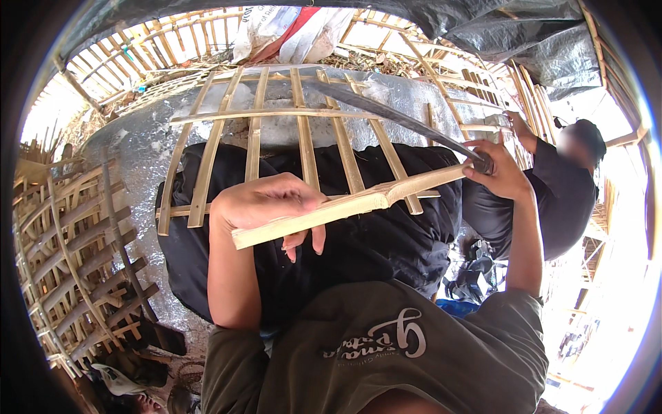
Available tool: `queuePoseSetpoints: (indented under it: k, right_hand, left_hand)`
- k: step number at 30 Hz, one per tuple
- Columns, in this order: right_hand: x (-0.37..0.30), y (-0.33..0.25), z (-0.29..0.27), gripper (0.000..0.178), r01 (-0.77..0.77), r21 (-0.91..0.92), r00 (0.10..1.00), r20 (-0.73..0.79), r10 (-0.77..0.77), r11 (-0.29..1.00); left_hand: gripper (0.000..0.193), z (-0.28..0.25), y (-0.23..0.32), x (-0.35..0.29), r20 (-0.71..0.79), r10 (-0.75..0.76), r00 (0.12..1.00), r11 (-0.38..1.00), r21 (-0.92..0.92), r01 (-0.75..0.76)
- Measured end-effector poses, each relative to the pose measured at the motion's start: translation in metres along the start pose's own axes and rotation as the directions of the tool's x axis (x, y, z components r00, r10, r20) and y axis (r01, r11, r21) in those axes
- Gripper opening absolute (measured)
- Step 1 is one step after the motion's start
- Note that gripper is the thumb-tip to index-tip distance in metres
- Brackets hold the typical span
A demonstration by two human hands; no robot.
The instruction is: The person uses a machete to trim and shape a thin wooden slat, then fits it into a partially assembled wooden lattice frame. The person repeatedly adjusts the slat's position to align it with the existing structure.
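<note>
A pale split bamboo strip (352,204) with a node in its middle slants up to the right in front of me. My left hand (272,207) bends round its near left part, the fingertips hanging below it. At the strip's far right end, my right hand (500,171) grips a machete (407,123) by its handle, with fingers also touching the strip. The long dark blade points up to the left. Beneath it, a lattice of bamboo slats (303,145) lies over my black-clothed lap and the grey ground sheet.
A co-worker in dark clothes (558,186) sits at the right, one hand on a bamboo frame. Woven bamboo panels (76,255) stand at the left. White sacks (296,34) lie at the back. Dark plastic sheeting (524,48) hangs above.
</note>
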State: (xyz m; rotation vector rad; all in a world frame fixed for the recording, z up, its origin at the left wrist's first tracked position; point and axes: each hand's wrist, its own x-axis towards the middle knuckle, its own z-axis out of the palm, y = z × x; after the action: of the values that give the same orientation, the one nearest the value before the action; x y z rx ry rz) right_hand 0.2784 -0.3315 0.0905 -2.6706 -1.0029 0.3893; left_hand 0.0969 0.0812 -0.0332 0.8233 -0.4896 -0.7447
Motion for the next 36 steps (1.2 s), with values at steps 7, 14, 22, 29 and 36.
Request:
queuePoseSetpoints:
  k: [7,14,22,29,36]
  right_hand:
    - [-0.022,-0.023,0.025,0.028,-0.145,0.285,0.972,-0.14,0.19,0.948]
    - [-0.017,-0.076,0.049,0.028,-0.141,0.665,0.957,-0.099,0.274,0.733]
    - [-0.016,-0.105,0.085,0.03,-0.228,0.624,0.972,0.104,0.21,0.748]
    - [-0.015,-0.119,0.092,0.024,-0.206,0.656,0.975,0.072,0.211,0.726]
    - [-0.014,-0.107,0.051,0.019,0.003,0.417,0.916,-0.366,0.164,0.909]
  left_hand:
    - [0.087,-0.002,0.003,0.005,-0.078,0.332,0.94,0.905,-0.256,-0.34]
    - [0.079,0.047,-0.014,0.072,-0.583,0.59,0.558,0.805,0.374,-0.46]
    - [0.038,0.069,-0.065,0.12,-0.636,0.668,0.386,0.744,0.575,-0.34]
    - [0.035,0.057,-0.056,0.11,-0.673,0.703,0.231,0.654,0.484,-0.581]
    - [0.033,0.046,-0.029,0.081,-0.682,0.586,0.438,0.722,0.194,-0.664]
